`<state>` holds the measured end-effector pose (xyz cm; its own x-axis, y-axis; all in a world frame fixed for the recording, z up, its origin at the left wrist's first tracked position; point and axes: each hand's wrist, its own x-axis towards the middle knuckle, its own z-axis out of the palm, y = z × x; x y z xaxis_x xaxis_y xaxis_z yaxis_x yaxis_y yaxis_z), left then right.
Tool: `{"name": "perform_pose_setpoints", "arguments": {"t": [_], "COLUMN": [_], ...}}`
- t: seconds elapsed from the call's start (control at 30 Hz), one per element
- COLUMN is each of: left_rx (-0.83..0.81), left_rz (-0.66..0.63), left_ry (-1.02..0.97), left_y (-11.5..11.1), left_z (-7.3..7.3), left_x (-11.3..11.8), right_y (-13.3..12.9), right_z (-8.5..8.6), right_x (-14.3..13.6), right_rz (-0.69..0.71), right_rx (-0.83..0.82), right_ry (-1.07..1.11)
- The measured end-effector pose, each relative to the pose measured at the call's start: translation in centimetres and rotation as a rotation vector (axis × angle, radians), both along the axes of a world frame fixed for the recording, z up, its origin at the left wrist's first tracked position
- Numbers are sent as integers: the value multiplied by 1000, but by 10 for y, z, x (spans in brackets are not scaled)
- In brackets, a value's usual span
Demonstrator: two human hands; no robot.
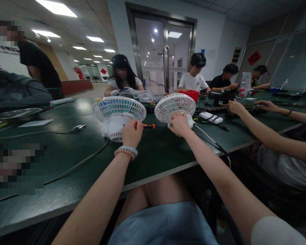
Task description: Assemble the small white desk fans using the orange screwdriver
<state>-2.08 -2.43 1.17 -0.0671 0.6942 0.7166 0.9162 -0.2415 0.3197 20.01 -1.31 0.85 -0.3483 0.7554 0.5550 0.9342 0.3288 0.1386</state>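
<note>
My left hand (132,132) is closed around an orange-and-black screwdriver (149,126), its thin shaft pointing right. The shaft's far end meets a small blue-grey piece (169,125) at the fingers of my right hand (180,124), which are curled. What that piece is, I cannot make out. Behind my left hand a white fan (119,110) lies tilted with its round grille up and its white base (112,127) towards me. Another white fan (175,106) stands behind my right hand, which covers part of its body.
The green table (158,153) carries a grey cable (84,160) on the left. To the right are a white power adapter (210,117) with black cord and a red bin (190,95). Several people sit around the table; a neighbour's hands (237,107) work at the right.
</note>
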Motion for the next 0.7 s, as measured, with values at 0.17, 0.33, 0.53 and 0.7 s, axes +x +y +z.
{"name": "perform_pose_setpoints", "arguments": {"t": [0.17,0.33,0.53,0.7], "left_rx": [-6,-24,-36,-42], "left_rz": [-27,-55,-70,-79], "left_ry": [-25,-36,-14,-13], "left_y": [2,5,4,2], "left_z": [-1,-3,-1,0], "left_x": [-1,-3,-4,-3], "right_y": [0,0,-1,0], "right_z": [-1,-1,0,0], "right_x": [0,0,0,0], "right_rz": [0,-8,-18,-8], "right_rx": [9,1,-16,-15], "right_ry": [3,-1,-8,-2]}}
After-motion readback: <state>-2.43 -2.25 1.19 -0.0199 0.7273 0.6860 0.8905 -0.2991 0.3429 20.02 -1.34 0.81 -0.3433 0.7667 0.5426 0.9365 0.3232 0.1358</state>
